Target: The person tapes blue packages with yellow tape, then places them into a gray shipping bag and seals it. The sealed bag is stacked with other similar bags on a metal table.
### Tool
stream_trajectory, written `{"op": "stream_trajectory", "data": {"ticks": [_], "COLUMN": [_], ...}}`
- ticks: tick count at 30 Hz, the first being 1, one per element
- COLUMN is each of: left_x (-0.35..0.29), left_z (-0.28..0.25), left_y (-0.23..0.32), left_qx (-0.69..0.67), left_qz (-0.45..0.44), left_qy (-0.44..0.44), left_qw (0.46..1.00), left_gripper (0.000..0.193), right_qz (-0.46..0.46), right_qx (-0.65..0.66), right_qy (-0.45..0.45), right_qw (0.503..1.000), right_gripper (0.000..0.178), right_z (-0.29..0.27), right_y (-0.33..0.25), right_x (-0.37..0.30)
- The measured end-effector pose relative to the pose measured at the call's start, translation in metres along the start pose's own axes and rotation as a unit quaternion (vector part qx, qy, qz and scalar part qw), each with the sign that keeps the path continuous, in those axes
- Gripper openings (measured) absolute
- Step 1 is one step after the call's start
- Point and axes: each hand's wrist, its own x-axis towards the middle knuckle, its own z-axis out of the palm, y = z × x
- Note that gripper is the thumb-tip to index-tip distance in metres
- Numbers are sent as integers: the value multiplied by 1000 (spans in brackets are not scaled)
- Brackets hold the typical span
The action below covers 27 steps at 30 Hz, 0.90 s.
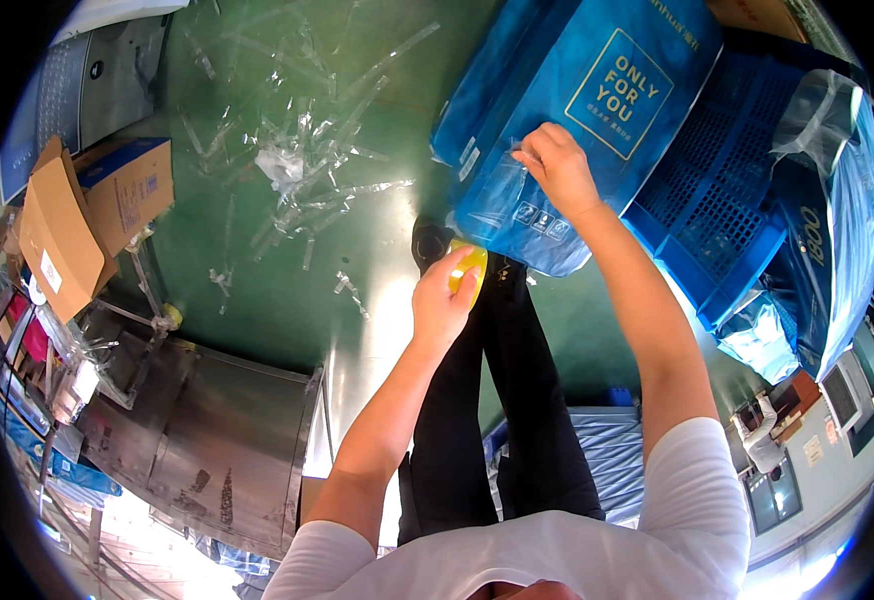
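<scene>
My left hand (444, 298) is closed round a smooth, rounded yellow object (472, 270) above my shoes; its exact kind is hidden by the fingers. Higher up and to the right, my right hand (559, 168) has its fingertips pinched on clear plastic film (502, 192). That film lies over the near end of a large blue printed package (557, 95), which is tilted in front of me. Glossy and creased, the package's near corner reaches down beside my right foot.
Crumpled clear strips (302, 165) litter the green floor. A blue plastic crate (702, 170) and blue wrapped packages (827, 230) stand to the right. On the left are an opened cardboard box (67, 240) and a metal cabinet (207, 420). Another person (760, 435) is far right.
</scene>
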Motion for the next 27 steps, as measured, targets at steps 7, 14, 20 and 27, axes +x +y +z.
{"op": "stream_trajectory", "data": {"ticks": [7,14,20,27], "left_x": [8,6,3,-70], "left_z": [0,2,1,-29], "left_y": [-11,-25,-37,-56], "left_qx": [11,-55,-100,-151], "left_qz": [0,12,12,55], "left_qy": [-16,-29,-41,-78], "left_qw": [1000,998,994,984], "left_gripper": [27,27,27,44], "right_qz": [-9,65,-105,122], "right_qx": [-94,-20,46,171], "right_qy": [-9,-83,-67,-51], "right_qw": [995,994,991,976], "right_gripper": [39,29,11,17], "right_z": [6,-5,-9,-63], "right_y": [-11,-10,-40,-133], "right_x": [-2,11,-13,-124]}}
